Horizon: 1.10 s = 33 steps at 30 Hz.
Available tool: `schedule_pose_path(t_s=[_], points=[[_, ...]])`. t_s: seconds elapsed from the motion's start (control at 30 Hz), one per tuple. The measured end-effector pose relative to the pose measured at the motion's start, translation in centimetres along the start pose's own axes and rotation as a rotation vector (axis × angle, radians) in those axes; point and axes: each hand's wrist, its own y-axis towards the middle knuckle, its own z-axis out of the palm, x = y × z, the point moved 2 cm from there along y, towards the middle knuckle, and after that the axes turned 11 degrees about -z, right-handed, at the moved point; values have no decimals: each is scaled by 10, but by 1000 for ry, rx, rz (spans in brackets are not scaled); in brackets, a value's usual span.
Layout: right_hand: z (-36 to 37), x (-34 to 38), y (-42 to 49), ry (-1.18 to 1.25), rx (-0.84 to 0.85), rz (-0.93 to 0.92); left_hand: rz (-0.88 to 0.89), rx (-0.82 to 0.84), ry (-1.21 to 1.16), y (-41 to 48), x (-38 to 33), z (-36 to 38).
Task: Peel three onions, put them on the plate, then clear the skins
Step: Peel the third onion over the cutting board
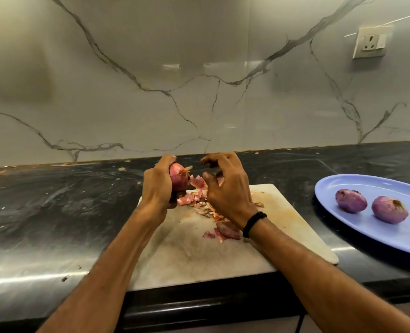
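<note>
Peeling step in hand, on the third onion. First peeled onion and second peeled onion lay side by side on the blue plate, at the right of the desk.

Left hand gripped the third onion, fingers wrapped round it, above the far edge of the cutting board. The skin looked partly on, with a dry tag sticking out near the top.

Right hand hovered just right of that onion, fingers curled claw-like. A pink scrap showed by the thumb; could not tell whether it was pinched.

Loose skins lay heaped on the board beneath both hands.

Next move, likely: catch the raised tag between right thumb and forefinger and strip it away while the left hand turns the onion.
</note>
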Motion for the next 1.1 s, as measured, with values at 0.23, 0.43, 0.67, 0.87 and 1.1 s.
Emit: schedule_pose_path(t_s=[0.23, 0.43, 0.67, 0.87, 1.1], points=[[5, 8, -4, -12, 12, -183, 75, -67, 78, -1, 1, 5], [6, 8, -6, -78, 95, -270, 138, -81, 164, 0, 4, 7], [10, 3, -7, 34, 182, -58, 178, -115, 175, 1, 5, 6], [11, 8, -10, 126, 334, 40, 213, -103, 205, 7, 8, 5], [7, 12, -7, 260, 323, 169, 343, -103, 312, 1, 4, 10]])
